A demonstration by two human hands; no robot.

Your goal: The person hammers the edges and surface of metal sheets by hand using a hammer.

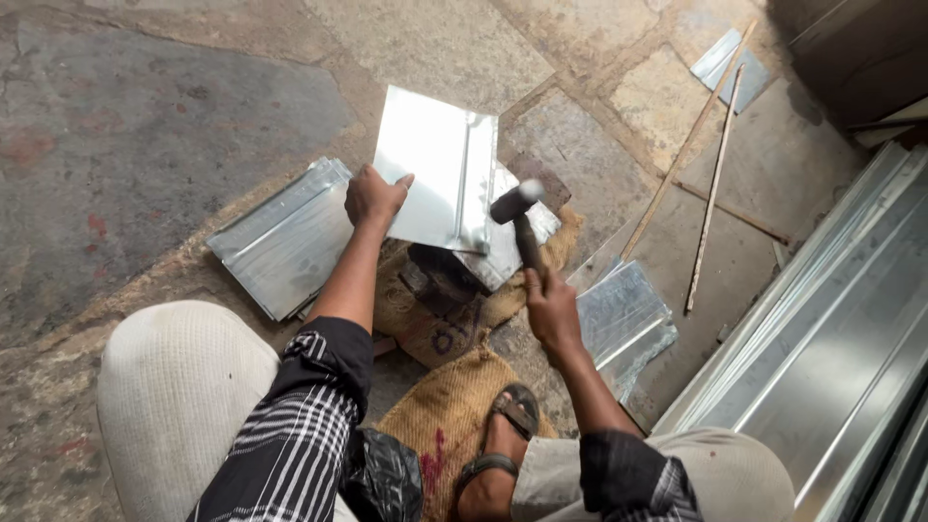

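Resting on a dark metal block (440,275) that sits on burlap sacking (454,387), the bright folded sheet-metal piece (435,169) lies near the middle of the stone floor (145,116), just ahead of the person's knees. Its long axis runs away from the person, tilted slightly to the right, and a raised seam along its right side follows the same line; the near edge sits over the block.

The left hand (372,196) has its grip closed on the sheet's left edge, thumb on top. The right hand (551,309) is clamped around the handle of a hammer (517,217), whose head hangs just right of the seam, close above the sheet.

A likely risk is the thin sheet skidding or tipping off the small block if a blow lands off the support, which would dent it. Another is the sheet's sharp edge cutting the bare left hand should the piece jump.

Stacks of similar sheets (285,242) lie to the left, more sheets (623,324) to the right, with thin wooden sticks (710,193) beyond and long metal profiles (851,338) at far right.
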